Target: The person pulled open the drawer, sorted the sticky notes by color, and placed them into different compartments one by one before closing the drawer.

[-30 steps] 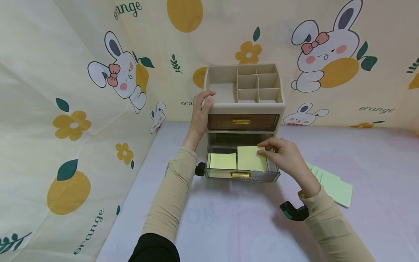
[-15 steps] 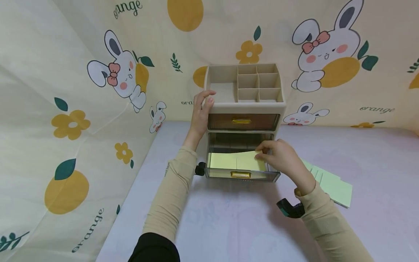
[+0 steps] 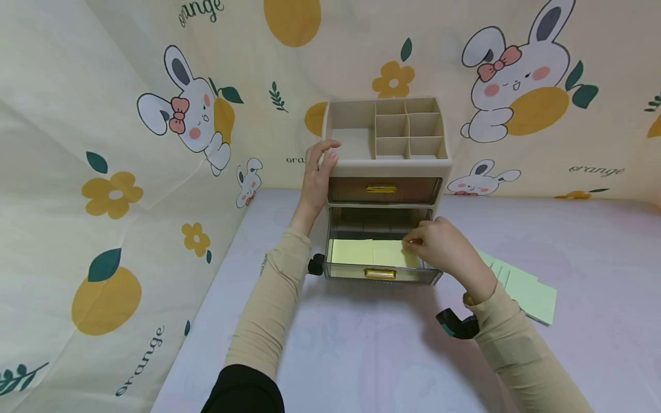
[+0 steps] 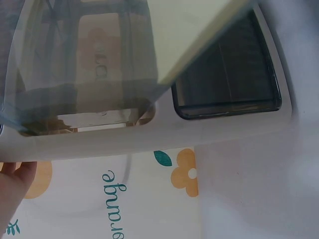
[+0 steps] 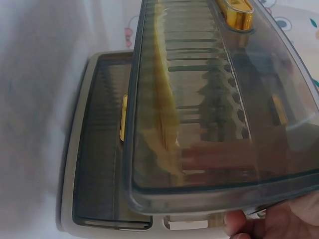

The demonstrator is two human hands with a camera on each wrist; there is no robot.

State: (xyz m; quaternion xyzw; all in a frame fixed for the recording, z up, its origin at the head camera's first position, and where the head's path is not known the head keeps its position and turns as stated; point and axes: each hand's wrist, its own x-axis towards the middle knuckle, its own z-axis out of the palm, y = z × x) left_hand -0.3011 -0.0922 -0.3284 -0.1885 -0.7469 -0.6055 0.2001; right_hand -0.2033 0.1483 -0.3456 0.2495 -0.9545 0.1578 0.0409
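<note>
A cream desk organizer (image 3: 389, 167) stands against the back wall with its lower clear drawer (image 3: 382, 274) pulled out. Two yellow sticky note pads lie side by side inside: a left pad (image 3: 352, 251) and a right pad (image 3: 391, 253). My right hand (image 3: 443, 248) reaches over the drawer's right side, fingers bent, and pinches the right pad near its right edge. Its fingertips (image 5: 239, 224) show low in the right wrist view, partly behind the drawer. My left hand (image 3: 315, 186) grips the organizer's upper left side, fingers curled over the rim; its fingers (image 4: 20, 177) appear in the left wrist view.
Several light green sticky note pads (image 3: 529, 292) lie on the table to the right, partly behind my right forearm. Above the open drawer is a closed brown drawer (image 3: 351, 190) with a gold handle. Divided compartments (image 3: 408, 126) form the organizer's top.
My right hand has lowered the right yellow pad from a raised, tilted position until it lies level with the left one. The left hand has stayed on the organizer.
</note>
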